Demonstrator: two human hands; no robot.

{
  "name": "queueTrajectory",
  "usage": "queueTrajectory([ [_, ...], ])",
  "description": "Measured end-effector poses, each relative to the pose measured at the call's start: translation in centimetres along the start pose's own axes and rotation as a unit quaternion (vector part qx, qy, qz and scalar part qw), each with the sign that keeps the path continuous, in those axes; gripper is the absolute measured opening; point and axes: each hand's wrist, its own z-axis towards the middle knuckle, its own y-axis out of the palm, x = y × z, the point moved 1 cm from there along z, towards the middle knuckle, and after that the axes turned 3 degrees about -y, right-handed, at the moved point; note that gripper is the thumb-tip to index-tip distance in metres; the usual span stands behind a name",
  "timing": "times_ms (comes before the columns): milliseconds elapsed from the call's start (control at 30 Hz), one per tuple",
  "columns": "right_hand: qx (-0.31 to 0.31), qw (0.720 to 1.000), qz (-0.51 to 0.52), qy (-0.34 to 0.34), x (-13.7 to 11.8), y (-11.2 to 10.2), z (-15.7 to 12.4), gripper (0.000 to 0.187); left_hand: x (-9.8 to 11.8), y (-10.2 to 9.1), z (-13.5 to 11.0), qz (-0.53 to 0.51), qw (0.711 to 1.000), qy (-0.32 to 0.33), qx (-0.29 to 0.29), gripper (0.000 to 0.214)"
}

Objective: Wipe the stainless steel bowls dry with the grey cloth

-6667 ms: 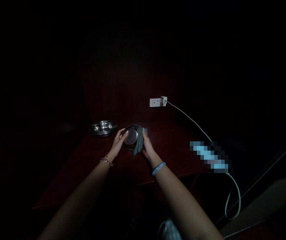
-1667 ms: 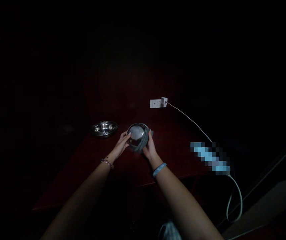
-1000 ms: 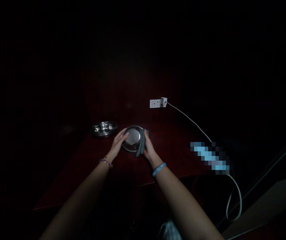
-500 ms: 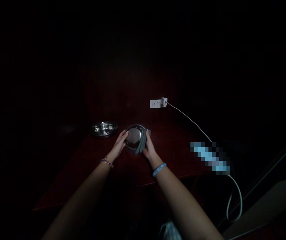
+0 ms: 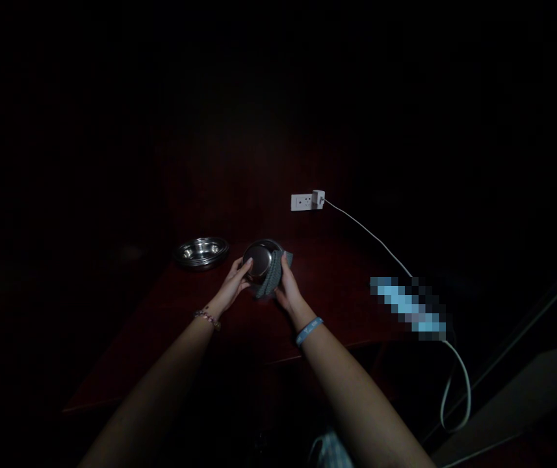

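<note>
I log, by clock from the held bowl: at 9 o'clock, a stack of shiny metal dishes [image 5: 201, 252] on the dark red worktop [image 5: 161, 325]. At 8, my left grip [image 5: 232, 284] pinches the bowl's edge, thumb on the outside. Centre: the metal bowl [image 5: 260, 259], tilted, flat base towards me, over the worktop; contact below unclear. At 3 to 4, a grey-green cloth [image 5: 271, 277] lies against its side, my right grip [image 5: 289, 284] pressing it there. At 1, a wall socket [image 5: 300, 202] with plug [image 5: 318, 199]; its white cord [image 5: 382, 242] runs towards 3.
</note>
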Motion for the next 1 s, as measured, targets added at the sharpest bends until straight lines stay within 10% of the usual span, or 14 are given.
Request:
queueTrajectory([
  [1000,0.034,0.998,0.018,0.047,-0.4,0.0,-0.4,0.045,0.6,0.2,0.1,0.038,0.994,0.098,0.022,0.074],
])
